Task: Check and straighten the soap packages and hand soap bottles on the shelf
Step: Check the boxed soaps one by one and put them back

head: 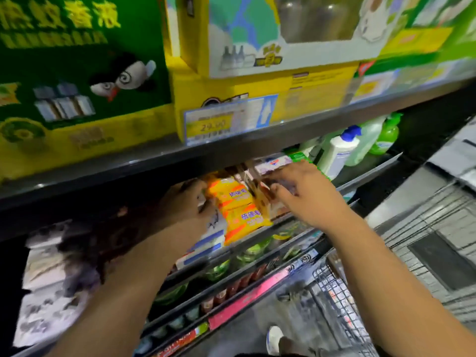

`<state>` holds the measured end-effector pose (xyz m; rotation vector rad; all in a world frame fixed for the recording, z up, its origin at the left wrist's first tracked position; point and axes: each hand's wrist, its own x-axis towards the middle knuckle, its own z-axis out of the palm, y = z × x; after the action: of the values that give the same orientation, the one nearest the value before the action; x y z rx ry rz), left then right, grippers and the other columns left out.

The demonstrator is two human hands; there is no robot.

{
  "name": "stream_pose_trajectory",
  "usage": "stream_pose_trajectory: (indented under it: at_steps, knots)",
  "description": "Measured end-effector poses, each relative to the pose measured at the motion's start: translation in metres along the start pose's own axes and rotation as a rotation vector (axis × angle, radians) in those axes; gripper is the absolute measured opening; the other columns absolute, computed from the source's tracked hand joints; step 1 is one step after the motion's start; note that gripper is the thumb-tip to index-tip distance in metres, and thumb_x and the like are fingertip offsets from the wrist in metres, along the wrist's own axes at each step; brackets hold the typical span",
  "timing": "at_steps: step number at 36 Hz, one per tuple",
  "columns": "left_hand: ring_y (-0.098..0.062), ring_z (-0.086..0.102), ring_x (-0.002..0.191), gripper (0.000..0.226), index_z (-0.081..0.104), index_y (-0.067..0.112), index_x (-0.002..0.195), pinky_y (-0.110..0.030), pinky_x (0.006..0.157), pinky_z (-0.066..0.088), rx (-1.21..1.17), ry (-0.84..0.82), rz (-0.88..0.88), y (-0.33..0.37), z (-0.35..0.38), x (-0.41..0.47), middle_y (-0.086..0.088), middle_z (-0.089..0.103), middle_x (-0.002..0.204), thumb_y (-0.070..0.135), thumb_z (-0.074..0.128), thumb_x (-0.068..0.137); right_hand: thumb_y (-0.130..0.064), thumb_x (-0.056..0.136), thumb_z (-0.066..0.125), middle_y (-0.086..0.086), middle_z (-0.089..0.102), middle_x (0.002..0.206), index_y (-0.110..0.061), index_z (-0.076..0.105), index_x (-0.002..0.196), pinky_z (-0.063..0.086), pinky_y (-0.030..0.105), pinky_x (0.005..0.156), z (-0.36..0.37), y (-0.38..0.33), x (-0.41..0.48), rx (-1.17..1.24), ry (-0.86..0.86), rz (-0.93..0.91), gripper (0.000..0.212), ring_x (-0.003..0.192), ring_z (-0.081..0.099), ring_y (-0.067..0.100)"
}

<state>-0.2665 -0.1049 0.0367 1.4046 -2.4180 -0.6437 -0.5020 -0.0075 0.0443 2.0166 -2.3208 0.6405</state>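
Dark store shelving surrounds us, and on the middle shelf (371, 172) our left hand (189, 202) grips the yellow soap packages (239, 210) by their left edge, fingers curled round them. Our right hand (304, 194) lies on the purple-white soap boxes (273, 162) just beside them (blur hides whether it grips). Hand soap bottles (337, 153) stand further right, and yellow cartons (231, 91) sit overhead.
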Motion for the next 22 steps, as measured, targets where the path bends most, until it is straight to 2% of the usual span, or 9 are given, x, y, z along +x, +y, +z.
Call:
stream_pose_trajectory:
  at_steps: [3, 5, 9, 11, 13, 15, 18, 20, 22]
  knots:
    - [-0.017, 0.038, 0.135, 0.044, 0.052, 0.03, 0.136, -0.024, 0.11, 0.028, 0.033, -0.036, 0.056, 0.035, 0.019, 0.015, 0.006, 0.037, 0.15, 0.047, 0.054, 0.096, -0.028, 0.093, 0.057, 0.004, 0.069, 0.098, -0.017, 0.073, 0.112, 0.042, 0.03, 0.087, -0.012, 0.039, -0.003, 0.029, 0.033, 0.025, 0.027, 0.103, 0.057, 0.026]
    - [-0.015, 0.037, 0.135, 0.046, 0.052, 0.027, 0.138, -0.018, 0.106, 0.023, 0.06, -0.026, 0.132, 0.06, 0.034, 0.022, 0.005, 0.036, 0.151, 0.045, 0.054, 0.096, -0.022, 0.095, 0.063, 0.003, 0.07, 0.106, -0.016, 0.073, 0.114, 0.04, 0.027, 0.09, -0.017, 0.067, -0.005, 0.041, 0.069, 0.036, 0.022, 0.107, 0.057, 0.025]
    - [-0.012, 0.04, 0.134, 0.047, 0.053, 0.025, 0.138, -0.01, 0.105, 0.02, 0.048, -0.055, 0.251, 0.105, 0.056, 0.035, 0.01, 0.037, 0.148, 0.044, 0.052, 0.095, -0.015, 0.093, 0.066, 0.008, 0.069, 0.112, -0.012, 0.071, 0.117, 0.049, 0.039, 0.091, -0.02, 0.117, -0.009, 0.08, 0.074, 0.083, 0.024, 0.111, 0.057, 0.03]
    - [-0.015, 0.038, 0.139, 0.054, 0.049, 0.024, 0.142, -0.019, 0.113, 0.026, 0.083, -0.068, 0.27, 0.123, 0.068, 0.044, 0.006, 0.034, 0.153, 0.047, 0.047, 0.094, -0.012, 0.091, 0.067, 0.008, 0.068, 0.112, -0.012, 0.07, 0.118, 0.046, 0.033, 0.09, -0.022, 0.139, -0.009, 0.107, 0.051, 0.088, 0.027, 0.109, 0.057, 0.028]
    - [-0.015, 0.027, 0.145, 0.057, 0.039, 0.028, 0.149, -0.022, 0.115, 0.021, 0.135, -0.097, 0.231, 0.136, 0.081, 0.054, 0.006, 0.023, 0.16, 0.048, 0.047, 0.097, -0.01, 0.09, 0.068, 0.007, 0.067, 0.115, -0.012, 0.068, 0.123, 0.039, 0.027, 0.09, -0.02, 0.16, -0.007, 0.119, -0.012, 0.093, 0.033, 0.107, 0.058, 0.026]
    - [-0.016, 0.019, 0.147, 0.059, 0.033, 0.035, 0.151, -0.023, 0.115, 0.016, 0.175, -0.094, 0.201, 0.148, 0.093, 0.059, 0.008, 0.016, 0.162, 0.055, 0.043, 0.096, -0.012, 0.09, 0.068, 0.007, 0.065, 0.121, -0.014, 0.063, 0.13, 0.042, 0.029, 0.094, -0.014, 0.178, -0.005, 0.143, -0.099, 0.102, 0.04, 0.11, 0.059, 0.026]
    - [-0.017, 0.012, 0.149, 0.062, 0.029, 0.04, 0.151, -0.032, 0.119, 0.017, 0.205, -0.086, 0.142, 0.161, 0.106, 0.064, 0.013, 0.01, 0.163, 0.064, 0.037, 0.095, -0.02, 0.091, 0.063, 0.007, 0.06, 0.124, -0.017, 0.056, 0.134, 0.048, 0.04, 0.097, 0.0, 0.201, 0.003, 0.136, -0.222, 0.106, 0.044, 0.113, 0.057, 0.029]
    - [-0.02, 0.02, 0.149, 0.067, 0.04, 0.039, 0.147, -0.042, 0.12, 0.022, 0.28, -0.035, 0.131, 0.166, 0.116, 0.063, 0.008, 0.021, 0.163, 0.071, 0.028, 0.088, -0.023, 0.086, 0.059, 0.007, 0.054, 0.134, -0.021, 0.048, 0.141, 0.05, 0.044, 0.096, 0.012, 0.214, 0.006, 0.128, -0.272, 0.103, 0.056, 0.118, 0.056, 0.03]
    - [-0.027, 0.033, 0.145, 0.068, 0.053, 0.037, 0.14, -0.051, 0.114, 0.032, 0.341, -0.021, 0.121, 0.17, 0.122, 0.063, 0.001, 0.038, 0.157, 0.071, 0.026, 0.087, -0.023, 0.083, 0.058, 0.006, 0.042, 0.149, -0.022, 0.042, 0.149, 0.051, 0.046, 0.096, 0.025, 0.222, 0.008, 0.137, -0.294, 0.048, 0.068, 0.125, 0.054, 0.032]
